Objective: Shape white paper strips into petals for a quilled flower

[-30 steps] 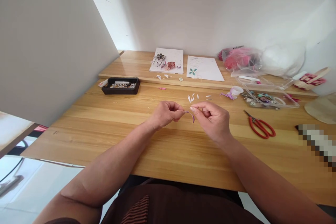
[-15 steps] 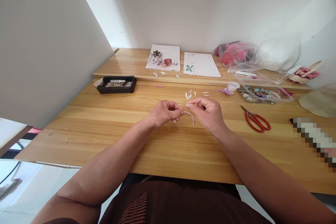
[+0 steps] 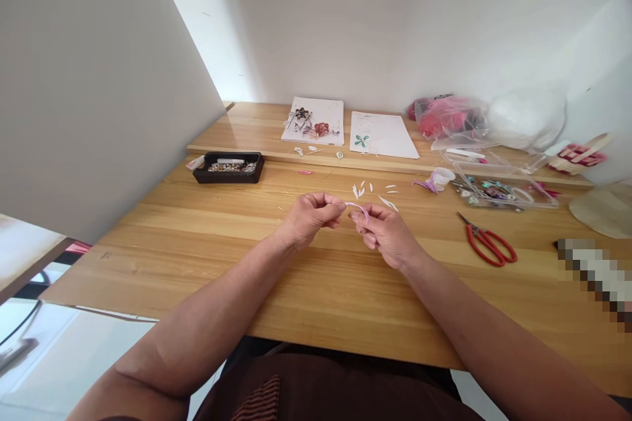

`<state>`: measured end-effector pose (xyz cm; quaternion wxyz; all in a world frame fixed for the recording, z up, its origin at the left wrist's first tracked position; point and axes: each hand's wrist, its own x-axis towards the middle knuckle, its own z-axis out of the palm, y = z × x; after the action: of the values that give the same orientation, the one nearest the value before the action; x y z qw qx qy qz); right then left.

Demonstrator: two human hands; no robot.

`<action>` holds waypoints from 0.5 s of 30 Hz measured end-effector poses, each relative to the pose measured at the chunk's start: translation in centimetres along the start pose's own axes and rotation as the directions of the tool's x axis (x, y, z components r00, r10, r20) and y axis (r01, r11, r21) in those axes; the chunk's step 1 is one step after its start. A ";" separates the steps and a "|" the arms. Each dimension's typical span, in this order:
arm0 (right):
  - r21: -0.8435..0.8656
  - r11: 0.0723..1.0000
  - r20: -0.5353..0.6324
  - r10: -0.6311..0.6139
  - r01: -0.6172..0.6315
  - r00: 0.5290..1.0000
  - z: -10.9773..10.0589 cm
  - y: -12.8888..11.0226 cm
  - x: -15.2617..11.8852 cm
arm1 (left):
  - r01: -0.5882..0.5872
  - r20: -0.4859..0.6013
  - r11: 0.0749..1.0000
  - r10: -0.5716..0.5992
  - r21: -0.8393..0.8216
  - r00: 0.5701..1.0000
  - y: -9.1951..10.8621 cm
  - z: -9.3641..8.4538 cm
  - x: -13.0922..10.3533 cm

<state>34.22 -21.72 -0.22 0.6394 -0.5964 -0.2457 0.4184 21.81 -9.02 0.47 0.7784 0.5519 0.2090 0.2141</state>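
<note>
"Item one: where is it?"

"Purple strip [image 3: 359,206], one. Located above the table [image 3: 345,296], bridging the hands. It leaves the left grip toward the right, long axis crosswise, arched, its far end bending down over the right fingers."

"Hands?"

"Two. Left hand [image 3: 313,218]: thumb and finger pinched on the strip's near end. Right hand [image 3: 388,233]: fingers curled, the strip lying across them; cannot tell whether they grasp it. Left is at one end, right at the other."

"Loose stock?"

"White petals [image 3: 371,187]: several, beyond the hands; the bunched ones are too small to count surely. Two lie as a pair toward the right; one longer piece sits just beyond the right hand."

"Tools and holders?"

"Pliers [image 3: 476,233], red-handled, one. Black tray [image 3: 230,177], one. White cup [image 3: 445,175], one, purple thread [image 3: 428,185] beside it. Clear box [image 3: 530,200], one, small parts inside."

"Rear shelf?"

"Paper stacks [image 3: 390,135], two. Flowers on them: teal flower [image 3: 362,141], one; red flower [image 3: 321,129], one; dark flower [image 3: 301,113], one."
</note>
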 end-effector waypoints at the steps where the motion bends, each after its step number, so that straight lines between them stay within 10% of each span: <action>1: -0.008 1.000 0.010 -0.002 0.002 1.000 0.1 0.2 -0.1 | -0.019 -0.028 1.000 0.018 -0.020 0.999 -0.1 0.0 0.1; 15: -0.468 0.816 0.099 -0.331 0.338 0.938 1.4 0.5 -2.1 | -0.152 -0.243 0.955 0.216 0.256 0.946 -0.1 -0.1 0.5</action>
<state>31.84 -22.73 -0.06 0.5340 -0.6805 -0.4462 0.2297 22.12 -8.68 0.28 0.6488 0.6229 0.2835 0.3326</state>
